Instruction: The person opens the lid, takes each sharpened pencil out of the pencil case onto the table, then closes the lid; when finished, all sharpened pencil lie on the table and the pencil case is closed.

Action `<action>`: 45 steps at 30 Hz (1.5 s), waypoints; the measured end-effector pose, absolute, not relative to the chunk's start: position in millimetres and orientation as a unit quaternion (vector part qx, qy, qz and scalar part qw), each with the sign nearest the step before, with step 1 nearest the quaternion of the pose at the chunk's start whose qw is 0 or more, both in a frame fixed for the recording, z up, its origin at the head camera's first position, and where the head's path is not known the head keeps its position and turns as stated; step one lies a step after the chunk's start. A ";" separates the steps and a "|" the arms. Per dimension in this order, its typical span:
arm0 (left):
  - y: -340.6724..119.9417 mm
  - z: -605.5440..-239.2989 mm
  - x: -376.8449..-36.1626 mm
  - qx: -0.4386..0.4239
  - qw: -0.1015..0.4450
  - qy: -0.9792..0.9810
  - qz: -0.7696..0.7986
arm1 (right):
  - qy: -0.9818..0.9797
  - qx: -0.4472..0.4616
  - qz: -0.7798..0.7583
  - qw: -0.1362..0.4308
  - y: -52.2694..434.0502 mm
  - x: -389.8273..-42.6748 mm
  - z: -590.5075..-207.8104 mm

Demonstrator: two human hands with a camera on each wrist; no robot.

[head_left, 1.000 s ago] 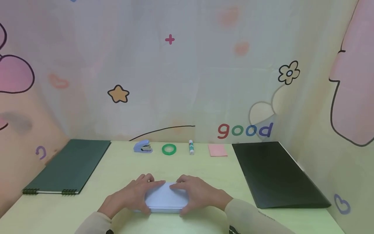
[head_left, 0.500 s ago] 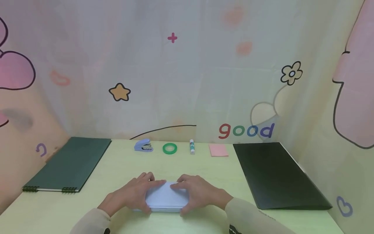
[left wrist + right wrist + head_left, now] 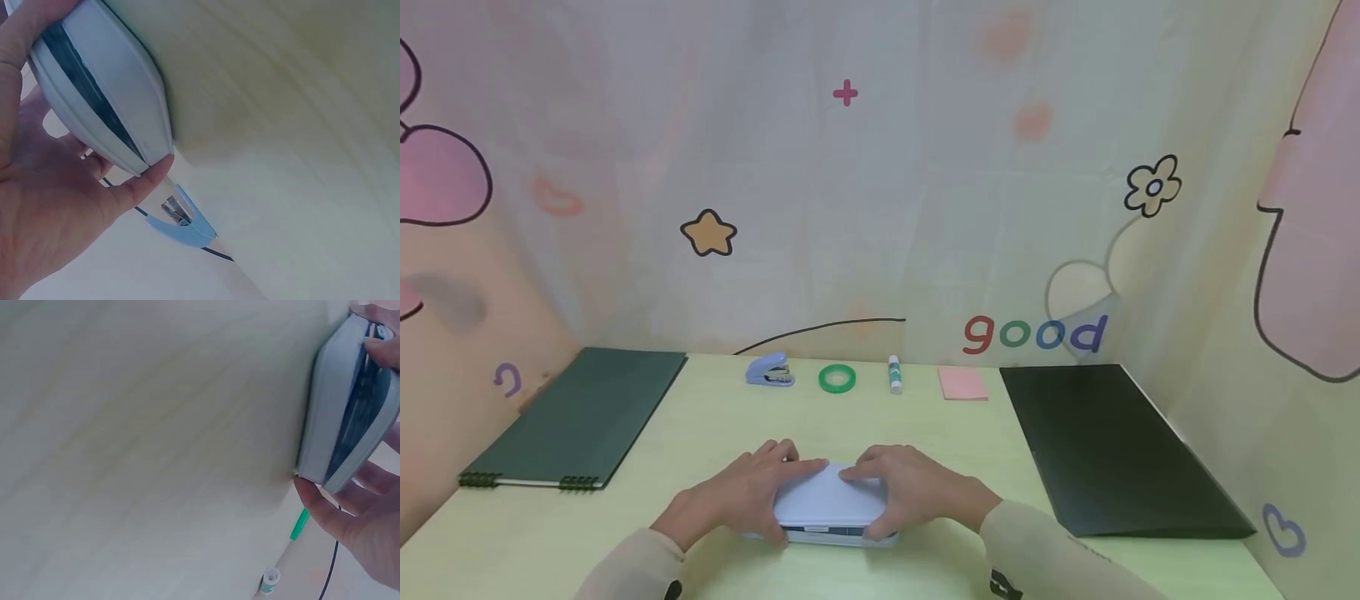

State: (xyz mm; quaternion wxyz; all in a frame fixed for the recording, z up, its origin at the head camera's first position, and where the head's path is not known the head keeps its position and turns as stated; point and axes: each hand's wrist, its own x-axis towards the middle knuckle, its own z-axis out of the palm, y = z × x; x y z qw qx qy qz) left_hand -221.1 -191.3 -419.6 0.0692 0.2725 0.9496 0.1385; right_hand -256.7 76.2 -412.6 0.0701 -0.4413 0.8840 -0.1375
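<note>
Case [image 3: 334,394] gap's taper: wrist views only

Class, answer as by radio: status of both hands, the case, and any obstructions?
Left hand and right hand gripping pale case. Lid ajar at near side. No obstruction seen; stapler and green tape lie beyond.

Far across the table [image 3: 760,417] you see, left to right, a blue stapler [image 3: 767,372], a green tape roll [image 3: 837,390], a glue stick [image 3: 895,375] and a pink paper pad [image 3: 963,383], between a dark green spiral-bound book [image 3: 580,412] on your left and a black folder [image 3: 1120,450] on your right, before a printed backdrop [image 3: 910,208]
</note>
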 end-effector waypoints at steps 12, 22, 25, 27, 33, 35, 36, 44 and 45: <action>-186.2 -423.1 -215.0 0.245 0.084 0.952 0.163 | 0.881 -0.452 -0.130 0.051 90.6 -248.6 -428.0; -197.5 -425.1 -208.4 0.214 0.065 0.957 0.184 | 0.869 -0.458 -0.184 0.034 97.9 -251.8 -427.4; -202.0 -430.6 -207.1 0.190 0.055 0.958 0.207 | 0.868 -0.458 -0.189 0.038 99.0 -252.7 -426.3; -204.7 -433.2 -206.5 0.174 0.048 0.958 0.224 | 0.868 -0.455 -0.193 0.041 99.5 -253.0 -425.4; -207.9 -429.8 -206.4 0.162 0.046 0.948 0.271 | 0.876 -0.433 -0.204 0.054 102.0 -254.3 -421.7; -208.3 -427.1 -206.7 0.157 0.051 0.946 0.280 | 0.878 -0.426 -0.212 0.061 102.1 -255.1 -421.5; -208.6 -426.0 -207.1 0.151 0.053 0.946 0.283 | 0.877 -0.424 -0.217 0.064 102.0 -255.7 -421.5; -214.1 -424.0 -208.4 0.139 0.030 0.946 0.292 | 0.875 -0.407 -0.251 0.071 100.9 -260.5 -421.9; -214.8 -424.2 -208.7 0.141 0.026 0.946 0.292 | 0.876 -0.405 -0.251 0.073 101.1 -260.8 -421.4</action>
